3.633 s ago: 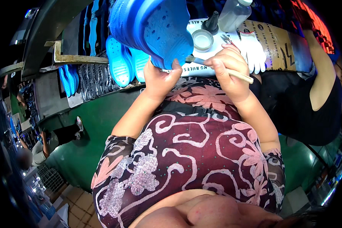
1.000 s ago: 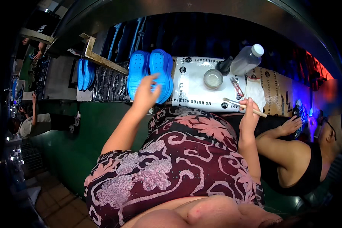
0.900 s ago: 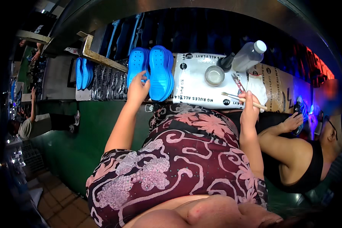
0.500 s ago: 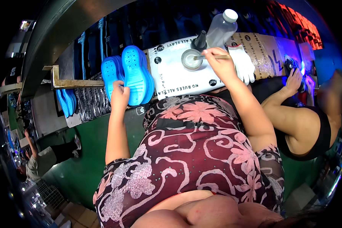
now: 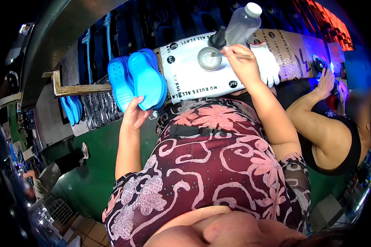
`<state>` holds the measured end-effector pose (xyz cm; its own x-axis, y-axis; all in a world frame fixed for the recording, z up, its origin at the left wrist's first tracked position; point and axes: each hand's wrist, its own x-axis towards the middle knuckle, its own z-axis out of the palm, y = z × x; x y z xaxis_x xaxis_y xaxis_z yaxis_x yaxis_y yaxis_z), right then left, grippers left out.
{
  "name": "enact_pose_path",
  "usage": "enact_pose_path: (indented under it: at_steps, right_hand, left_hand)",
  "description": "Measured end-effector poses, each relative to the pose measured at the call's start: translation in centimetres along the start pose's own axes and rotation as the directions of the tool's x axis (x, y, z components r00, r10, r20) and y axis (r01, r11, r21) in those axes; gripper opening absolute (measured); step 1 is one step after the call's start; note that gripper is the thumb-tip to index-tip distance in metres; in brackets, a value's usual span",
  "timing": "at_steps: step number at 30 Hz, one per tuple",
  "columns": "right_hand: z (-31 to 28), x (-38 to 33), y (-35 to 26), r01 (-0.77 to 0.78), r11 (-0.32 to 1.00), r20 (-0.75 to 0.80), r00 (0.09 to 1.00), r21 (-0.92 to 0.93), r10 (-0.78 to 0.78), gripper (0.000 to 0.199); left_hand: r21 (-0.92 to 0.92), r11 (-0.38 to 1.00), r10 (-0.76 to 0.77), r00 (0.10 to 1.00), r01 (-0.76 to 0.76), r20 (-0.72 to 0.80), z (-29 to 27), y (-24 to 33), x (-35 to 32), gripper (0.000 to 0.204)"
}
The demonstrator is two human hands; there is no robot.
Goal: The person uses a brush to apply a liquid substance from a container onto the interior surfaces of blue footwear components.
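My left hand [image 5: 135, 113] grips the near end of a blue foam shoe sole [image 5: 145, 80], its thumb on top; the fingers beneath are partly hidden. This sole's upper face looks smooth, and it lies over other blue soles. Beside it on the left is another blue sole [image 5: 120, 78] with small holes at its far end. My right hand [image 5: 244, 64] is closed round a thin wooden-handled brush [image 5: 245, 56]. The brush's tip reaches into a small round glass jar [image 5: 200, 61] holding a clear or whitish liquid. That jar stands on a white printed plastic sheet [image 5: 189, 84].
Behind the jar stand a black nozzle-topped bottle [image 5: 218, 38] and a clear bottle [image 5: 244, 24] with a white cap. A white glove [image 5: 266, 61] lies right of my right hand. A metal bar [image 5: 84, 89] juts in at left. Another person [image 5: 329, 136] works at right.
The sole under my left hand now shows a smooth face where a holed, ridged one showed. My left hand has shifted nearer me, its thumb now over the heel. The brush stays at the jar.
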<state>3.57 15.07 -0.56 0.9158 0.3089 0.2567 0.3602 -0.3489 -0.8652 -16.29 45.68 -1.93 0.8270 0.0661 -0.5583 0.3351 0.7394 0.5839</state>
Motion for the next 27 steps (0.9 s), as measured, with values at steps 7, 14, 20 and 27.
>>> enact_pose_path:
  at_steps: [7, 14, 20, 27]
  right_hand:
    - [-0.7, -1.4, -0.1, -0.127, 0.984, -0.074, 0.988, 0.128, 0.137, 0.026]
    - [2.0, -0.3, 2.5, 0.191, 0.951, 0.056, 0.982, -0.245, -0.183, 0.018]
    - [1.1, -0.2, 1.6, 0.119, 0.978, -0.012, 0.992, -0.171, -0.123, 0.018]
    - [-0.7, -1.2, -0.4, -0.069, 0.973, -0.115, 0.989, 0.222, 0.097, 0.027]
  left_hand:
    - [0.459, 0.837, 0.299, 0.952, -0.297, 0.071, 5.3, -1.3, 0.3, 0.048]
    - [0.599, 0.721, 0.378, 0.922, -0.348, 0.082, 6.5, -2.0, -0.1, 0.039]
    - [0.592, 0.754, 0.381, 0.924, -0.285, -0.040, 4.0, -2.8, -0.9, 0.041]
    - [0.584, 0.720, 0.464, 0.886, -0.375, -0.003, 5.4, -2.7, 0.4, 0.041]
